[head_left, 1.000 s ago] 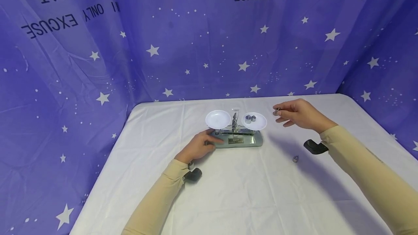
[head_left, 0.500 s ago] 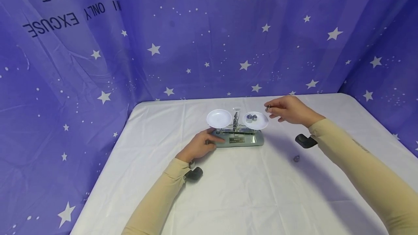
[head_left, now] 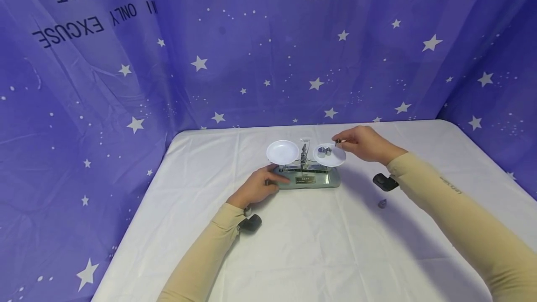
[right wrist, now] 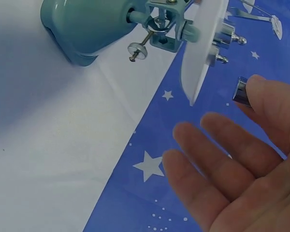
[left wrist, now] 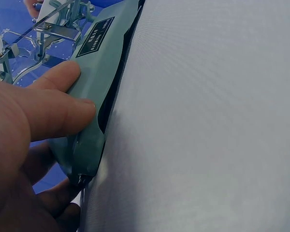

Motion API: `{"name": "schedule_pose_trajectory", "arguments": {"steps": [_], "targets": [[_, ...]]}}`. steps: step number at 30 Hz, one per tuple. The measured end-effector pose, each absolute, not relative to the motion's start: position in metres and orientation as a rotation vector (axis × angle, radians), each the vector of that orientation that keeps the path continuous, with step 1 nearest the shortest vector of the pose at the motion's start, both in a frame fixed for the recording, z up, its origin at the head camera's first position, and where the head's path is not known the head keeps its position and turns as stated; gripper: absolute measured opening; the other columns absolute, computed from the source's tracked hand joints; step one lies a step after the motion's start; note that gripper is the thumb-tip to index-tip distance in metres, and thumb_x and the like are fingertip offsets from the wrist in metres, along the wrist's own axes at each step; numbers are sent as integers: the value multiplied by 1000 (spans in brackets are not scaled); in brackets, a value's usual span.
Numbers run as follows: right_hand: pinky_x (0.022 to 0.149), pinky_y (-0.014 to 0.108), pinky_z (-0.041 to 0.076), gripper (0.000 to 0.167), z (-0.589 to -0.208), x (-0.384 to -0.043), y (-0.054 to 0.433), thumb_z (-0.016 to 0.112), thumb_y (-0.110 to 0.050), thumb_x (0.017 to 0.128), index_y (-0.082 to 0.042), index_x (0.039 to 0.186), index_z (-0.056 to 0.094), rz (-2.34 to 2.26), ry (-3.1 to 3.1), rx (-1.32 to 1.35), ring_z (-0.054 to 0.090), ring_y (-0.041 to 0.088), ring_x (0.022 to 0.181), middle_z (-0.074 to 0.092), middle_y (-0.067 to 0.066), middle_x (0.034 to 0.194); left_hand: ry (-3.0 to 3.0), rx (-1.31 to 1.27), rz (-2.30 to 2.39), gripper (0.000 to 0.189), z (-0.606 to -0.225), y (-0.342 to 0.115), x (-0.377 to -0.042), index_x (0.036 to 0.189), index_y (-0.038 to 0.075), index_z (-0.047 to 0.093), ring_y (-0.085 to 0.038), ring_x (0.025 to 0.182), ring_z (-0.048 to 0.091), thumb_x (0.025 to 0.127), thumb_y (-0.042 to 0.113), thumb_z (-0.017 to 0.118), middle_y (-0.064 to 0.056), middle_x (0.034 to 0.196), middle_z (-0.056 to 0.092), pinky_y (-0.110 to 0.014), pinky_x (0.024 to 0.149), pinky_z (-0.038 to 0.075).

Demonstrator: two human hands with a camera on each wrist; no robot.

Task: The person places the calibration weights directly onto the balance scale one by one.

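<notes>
A green balance scale (head_left: 319, 180) with two white pans stands on the table. Its left end is gripped by my left hand (head_left: 254, 188); in the left wrist view, thumb and index finger lie on the base (left wrist: 99, 63), with other fingers about its end. My right hand (head_left: 364, 144) pinches a small metal weight (right wrist: 241, 92) between thumb and finger, over the edge of the right pan (head_left: 339, 158). Two metal weights (head_left: 321, 152) sit in that pan, apart from the held one. The left pan (head_left: 283, 152) holds nothing and sits higher.
Another weight (head_left: 382, 203) stands on the white tablecloth (head_left: 310, 250), right of the scale. A small grey thing (head_left: 247, 210) shows beside the left wrist, partly hidden. Behind the table hangs a purple star-patterned curtain (head_left: 251, 50).
My right hand has moved left with the pinched weight, from beside the right pan to over its edge. The left hand has stayed on the scale's base.
</notes>
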State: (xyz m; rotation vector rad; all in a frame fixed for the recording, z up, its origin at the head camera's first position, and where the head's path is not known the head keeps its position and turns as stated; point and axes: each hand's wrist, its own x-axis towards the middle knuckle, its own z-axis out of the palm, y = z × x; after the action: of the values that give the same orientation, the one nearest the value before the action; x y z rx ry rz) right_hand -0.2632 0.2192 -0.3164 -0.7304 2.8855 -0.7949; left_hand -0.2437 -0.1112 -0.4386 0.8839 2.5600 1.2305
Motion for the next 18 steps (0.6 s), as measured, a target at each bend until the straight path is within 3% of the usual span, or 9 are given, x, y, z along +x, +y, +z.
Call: {"name": "schedule_pose_trajectory", "arguments": {"steps": [4, 8, 12, 18], "targets": [[101, 56, 54, 30, -321, -264, 219, 64, -6, 96, -1, 125, 71, -737, 2918, -773, 67, 42, 118, 68, 25, 129, 2559, 881, 1226, 35, -439, -111, -244, 116, 9, 78, -39, 154, 31, 87, 2, 60, -20, 162, 38, -55, 127, 26], [117, 64, 37, 31, -325, -265, 220, 66, -7, 95, -1, 125, 71, -674, 2953, -809, 48, 50, 139, 58, 28, 142, 2561, 885, 1227, 36, -440, -111, -244, 116, 9, 78, -38, 154, 31, 86, 1, 60, -20, 162, 39, -55, 127, 26], [119, 68, 29, 31, -328, -265, 220, 66, -6, 94, -1, 124, 72, -657, 2971, -828, 36, 57, 144, 51, 32, 148, 2558, 888, 1235, 35, -440, -111, -244, 115, 9, 78, -39, 154, 32, 86, 1, 60, -20, 162, 39, -55, 127, 27], [119, 69, 28, 31, -333, -265, 220, 68, -5, 93, -1, 123, 73, -657, 2981, -876, 36, 60, 142, 49, 33, 148, 2556, 879, 1248, 35, -438, -111, -243, 115, 9, 78, -39, 153, 33, 86, 0, 60, -21, 161, 40, -56, 126, 27]]}}
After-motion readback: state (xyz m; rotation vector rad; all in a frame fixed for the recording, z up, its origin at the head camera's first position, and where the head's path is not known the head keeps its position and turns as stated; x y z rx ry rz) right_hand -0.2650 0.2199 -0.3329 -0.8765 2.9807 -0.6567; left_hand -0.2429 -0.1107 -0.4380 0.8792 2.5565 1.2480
